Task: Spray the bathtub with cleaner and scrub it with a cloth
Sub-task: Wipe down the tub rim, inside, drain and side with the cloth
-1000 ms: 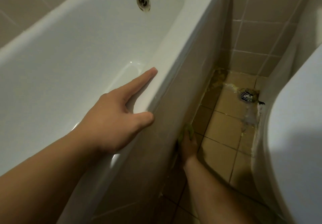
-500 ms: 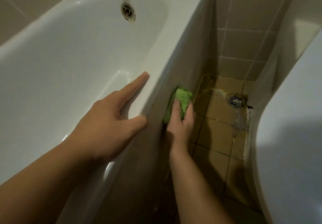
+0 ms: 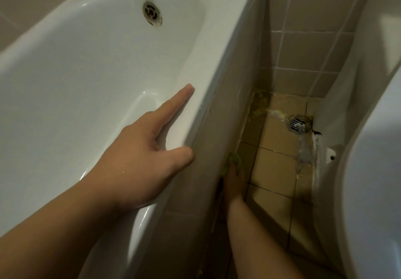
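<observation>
The white bathtub (image 3: 91,79) fills the left half of the view, its rim (image 3: 217,61) running up the middle. My left hand (image 3: 141,159) rests on that rim with fingers spread, holding nothing. My right hand (image 3: 233,181) is low against the tub's tiled outer side panel (image 3: 234,105), near the floor. It presses a green cloth (image 3: 235,159) to the panel; only the cloth's top edge shows past my fingers. No spray bottle is in view.
A round overflow fitting (image 3: 152,13) sits at the tub's far end. A floor drain (image 3: 298,124) lies in the stained tan floor tiles (image 3: 275,170). A white toilet (image 3: 368,170) crowds the right side, leaving a narrow gap beside the tub.
My right hand has slid down the side panel with the cloth, from just under the rim to near the floor. My left hand has stayed on the rim.
</observation>
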Motion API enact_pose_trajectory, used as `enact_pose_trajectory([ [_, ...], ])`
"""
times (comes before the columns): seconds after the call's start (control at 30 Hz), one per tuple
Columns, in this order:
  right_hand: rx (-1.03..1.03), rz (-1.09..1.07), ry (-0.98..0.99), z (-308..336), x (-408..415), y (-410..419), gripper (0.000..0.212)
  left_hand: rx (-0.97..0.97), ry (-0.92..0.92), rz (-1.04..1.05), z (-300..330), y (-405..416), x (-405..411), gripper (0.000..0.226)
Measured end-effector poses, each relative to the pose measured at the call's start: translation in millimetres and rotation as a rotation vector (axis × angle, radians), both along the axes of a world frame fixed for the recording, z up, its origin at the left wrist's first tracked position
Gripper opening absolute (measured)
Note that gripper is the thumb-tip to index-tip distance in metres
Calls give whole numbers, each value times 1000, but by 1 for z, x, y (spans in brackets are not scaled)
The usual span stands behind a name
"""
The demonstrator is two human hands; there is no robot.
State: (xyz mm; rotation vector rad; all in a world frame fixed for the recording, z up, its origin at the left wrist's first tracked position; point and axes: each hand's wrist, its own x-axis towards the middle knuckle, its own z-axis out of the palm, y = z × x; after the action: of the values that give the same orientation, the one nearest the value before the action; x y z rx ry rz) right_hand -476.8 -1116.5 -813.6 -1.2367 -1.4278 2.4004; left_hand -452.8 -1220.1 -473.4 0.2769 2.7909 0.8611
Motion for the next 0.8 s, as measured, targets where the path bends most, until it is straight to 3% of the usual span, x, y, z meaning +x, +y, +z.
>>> enact_pose_trajectory([
  [0.07, 61, -18, 70, 38, -11, 7, 27, 0, -11, -3, 1, 2, -4, 85],
  [0.17, 213, 53, 192, 118, -18, 13, 69, -1, -11, -19, 1, 7, -14, 87],
  [0.3, 392, 6, 544, 214, -13, 17, 50, 9, 2, -25, 1, 14, -29, 91],
  [0.37, 455, -24, 644, 224, -17, 19, 48, 29, -1, -28, 1, 16, -37, 92],
  [0.47, 421, -7, 592, 195, -34, 27, 51, 47, -16, -25, 1, 21, -45, 91],
  [0.6, 192, 28, 297, 114, -53, 33, 65, 49, -25, -40, 2, 28, -55, 90],
  [0.73, 30, -33, 97, 31, -52, 28, 26, 38, -23, -50, 1, 30, -64, 90],
  [0.8, -48, -50, 29, 0, -41, 25, 27, 51, -24, -55, 0, 30, -67, 91],
])
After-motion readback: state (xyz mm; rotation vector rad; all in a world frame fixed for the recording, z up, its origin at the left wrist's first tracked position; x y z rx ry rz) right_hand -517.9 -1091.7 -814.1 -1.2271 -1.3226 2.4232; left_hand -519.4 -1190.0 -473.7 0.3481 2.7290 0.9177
